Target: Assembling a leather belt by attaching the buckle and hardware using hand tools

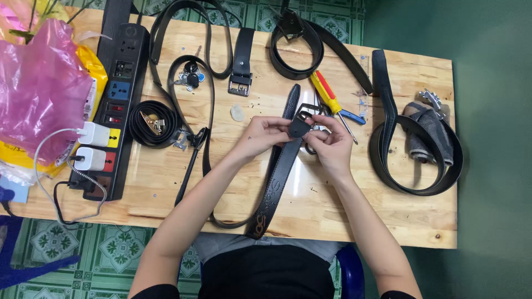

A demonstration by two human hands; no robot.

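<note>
Both hands, left hand and right hand, pinch the black belt end.

Black leather belt, stitched along both edges, lying lengthwise on the wooden surface. Runs diagonally from the near edge, where its embossed tail overhangs slightly, up toward the middle. Upper end folded over into a short black flap, raised just off the wood and pinched from both sides. Dark metal buckle set right at that folded end, frame partly hidden behind the flap. Strap flat and untwisted along the rest of its length.
</note>
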